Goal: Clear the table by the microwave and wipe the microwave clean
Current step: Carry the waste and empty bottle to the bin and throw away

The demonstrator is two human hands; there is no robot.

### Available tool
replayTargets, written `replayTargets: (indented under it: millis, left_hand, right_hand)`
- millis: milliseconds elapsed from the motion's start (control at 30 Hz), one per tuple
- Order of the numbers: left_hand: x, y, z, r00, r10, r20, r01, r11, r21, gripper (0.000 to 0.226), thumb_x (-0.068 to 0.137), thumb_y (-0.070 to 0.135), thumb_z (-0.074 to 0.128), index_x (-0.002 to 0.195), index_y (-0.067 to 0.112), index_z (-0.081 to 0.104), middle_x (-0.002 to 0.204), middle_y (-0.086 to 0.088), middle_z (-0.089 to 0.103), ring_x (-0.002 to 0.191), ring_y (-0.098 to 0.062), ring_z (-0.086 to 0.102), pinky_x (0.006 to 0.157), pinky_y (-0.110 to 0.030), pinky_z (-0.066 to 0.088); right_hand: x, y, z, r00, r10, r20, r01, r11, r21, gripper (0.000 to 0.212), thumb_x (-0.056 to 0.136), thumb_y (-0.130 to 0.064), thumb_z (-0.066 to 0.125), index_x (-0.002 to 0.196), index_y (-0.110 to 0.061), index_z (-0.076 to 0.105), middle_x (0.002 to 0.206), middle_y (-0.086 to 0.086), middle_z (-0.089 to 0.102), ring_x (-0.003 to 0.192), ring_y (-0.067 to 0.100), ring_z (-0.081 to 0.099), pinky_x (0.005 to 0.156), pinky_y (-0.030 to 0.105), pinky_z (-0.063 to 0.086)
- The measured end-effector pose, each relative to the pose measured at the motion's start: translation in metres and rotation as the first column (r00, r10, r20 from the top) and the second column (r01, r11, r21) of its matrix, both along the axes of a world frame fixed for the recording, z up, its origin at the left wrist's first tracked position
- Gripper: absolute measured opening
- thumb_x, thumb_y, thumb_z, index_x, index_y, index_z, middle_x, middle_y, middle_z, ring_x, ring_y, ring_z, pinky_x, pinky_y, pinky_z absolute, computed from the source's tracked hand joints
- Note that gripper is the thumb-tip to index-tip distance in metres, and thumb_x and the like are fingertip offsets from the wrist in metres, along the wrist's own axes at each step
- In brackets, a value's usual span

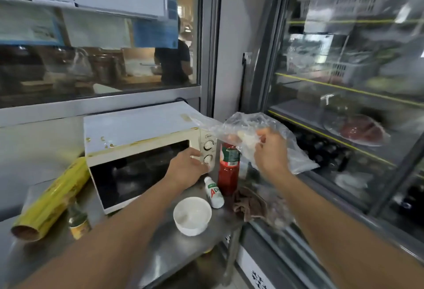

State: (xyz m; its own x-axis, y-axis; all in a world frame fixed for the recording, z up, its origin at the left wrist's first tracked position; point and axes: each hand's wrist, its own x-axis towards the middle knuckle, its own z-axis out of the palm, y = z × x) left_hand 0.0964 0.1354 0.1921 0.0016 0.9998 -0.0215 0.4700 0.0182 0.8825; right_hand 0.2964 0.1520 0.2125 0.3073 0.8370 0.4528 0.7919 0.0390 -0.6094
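Observation:
A stained white microwave [137,141] stands on a steel table [174,249]. My left hand [188,167] rests against its front by the lower dial, fingers fairly straight. Above the table's right end, my right hand [270,151] pinches a clear plastic bag [250,132] and holds it up in the air. In front of the microwave sit a white bowl [192,215], a small white bottle [213,192] lying down, a red sauce bottle [229,169] upright, and a brown rag [250,203].
A yellow film roll [52,199] leans left of the microwave, a small glass bottle [78,219] beside it. More crumpled clear plastic [277,215] lies at the table's right edge. A glass-fronted fridge [344,105] stands close on the right, a window behind.

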Motion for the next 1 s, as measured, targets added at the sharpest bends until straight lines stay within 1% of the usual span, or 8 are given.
replayTargets:
  millis: [100, 200, 367, 567, 700, 767, 900, 1000]
  left_hand:
    - [0.029, 0.007, -0.013, 0.999, -0.030, -0.013, 0.029, 0.999, -0.027, 0.034, 0.080, 0.018, 0.070, 0.111, 0.017, 0.056, 0.092, -0.002, 0.067, 0.087, -0.015, 0.057, 0.074, -0.023, 0.040]
    - [0.059, 0.017, -0.029, 1.000, -0.027, -0.013, 0.026, 0.998, -0.053, 0.023, 0.079, 0.016, 0.071, 0.097, 0.018, 0.057, 0.083, -0.003, 0.064, 0.083, -0.017, 0.058, 0.073, -0.024, 0.043]
    - [0.097, 0.042, -0.067, 0.997, -0.013, -0.080, 0.004, 0.995, -0.103, 0.041, 0.078, 0.017, 0.073, 0.114, 0.006, 0.057, 0.081, -0.004, 0.063, 0.101, -0.028, 0.062, 0.089, -0.033, 0.045]
    - [0.126, 0.077, -0.121, 0.963, 0.098, -0.250, -0.148, 0.971, -0.188, 0.051, 0.080, 0.028, 0.070, 0.122, 0.008, 0.047, 0.120, -0.013, 0.059, 0.114, -0.030, 0.054, 0.089, -0.031, 0.042]
    - [0.135, 0.102, -0.159, 0.922, 0.145, -0.358, -0.229, 0.952, -0.205, 0.065, 0.081, 0.028, 0.070, 0.131, 0.004, 0.035, 0.124, -0.016, 0.056, 0.116, -0.033, 0.053, 0.085, -0.034, 0.041]
    - [0.137, 0.114, -0.176, 0.902, 0.180, -0.393, -0.276, 0.940, -0.203, 0.073, 0.080, 0.029, 0.070, 0.136, 0.003, 0.032, 0.128, -0.018, 0.053, 0.118, -0.034, 0.051, 0.089, -0.037, 0.042]
    - [0.140, 0.138, -0.210, 0.878, 0.251, -0.408, -0.358, 0.910, -0.210, 0.071, 0.078, 0.031, 0.072, 0.132, 0.004, 0.033, 0.129, -0.021, 0.048, 0.118, -0.037, 0.049, 0.096, -0.042, 0.042]
    - [0.142, 0.152, -0.229, 0.855, 0.283, -0.434, -0.401, 0.892, -0.210, 0.072, 0.078, 0.030, 0.072, 0.132, 0.006, 0.032, 0.131, -0.021, 0.045, 0.120, -0.039, 0.047, 0.100, -0.046, 0.042]
  right_hand:
    - [0.027, 0.003, -0.017, 0.999, -0.030, -0.012, 0.029, 0.999, -0.044, 0.029, 0.086, 0.006, 0.051, 0.110, -0.008, 0.060, 0.107, 0.012, 0.060, 0.098, 0.024, 0.056, 0.075, 0.025, 0.039]
    - [0.050, 0.008, -0.038, 0.997, -0.058, -0.045, 0.054, 0.996, -0.077, 0.031, 0.087, 0.003, 0.050, 0.114, -0.009, 0.058, 0.107, 0.011, 0.061, 0.098, 0.023, 0.057, 0.075, 0.024, 0.037]
    - [0.083, 0.023, -0.082, 0.993, -0.082, -0.081, 0.073, 0.992, -0.105, 0.031, 0.088, 0.002, 0.052, 0.117, -0.009, 0.057, 0.110, 0.010, 0.060, 0.099, 0.022, 0.057, 0.074, 0.021, 0.036]
    - [0.111, 0.053, -0.137, 0.988, -0.063, -0.141, 0.039, 0.986, -0.164, 0.033, 0.087, 0.005, 0.051, 0.118, -0.008, 0.057, 0.109, 0.011, 0.058, 0.098, 0.023, 0.058, 0.076, 0.022, 0.040]
    - [0.125, 0.072, -0.167, 0.987, -0.056, -0.152, 0.029, 0.984, -0.176, 0.033, 0.087, 0.005, 0.051, 0.117, -0.008, 0.056, 0.109, 0.010, 0.057, 0.097, 0.022, 0.057, 0.074, 0.023, 0.041]
    - [0.129, 0.081, -0.181, 0.986, -0.053, -0.160, 0.024, 0.984, -0.177, 0.033, 0.087, 0.006, 0.050, 0.116, -0.008, 0.056, 0.109, 0.010, 0.057, 0.094, 0.020, 0.057, 0.074, 0.024, 0.042]
    - [0.135, 0.098, -0.205, 0.983, -0.046, -0.176, 0.015, 0.985, -0.170, 0.034, 0.086, 0.006, 0.049, 0.115, -0.008, 0.057, 0.106, 0.011, 0.058, 0.093, 0.022, 0.057, 0.077, 0.028, 0.046]
    - [0.139, 0.108, -0.220, 0.984, -0.030, -0.177, 0.001, 0.987, -0.162, 0.034, 0.086, 0.006, 0.052, 0.116, -0.009, 0.057, 0.105, 0.010, 0.059, 0.089, 0.018, 0.055, 0.075, 0.023, 0.042]
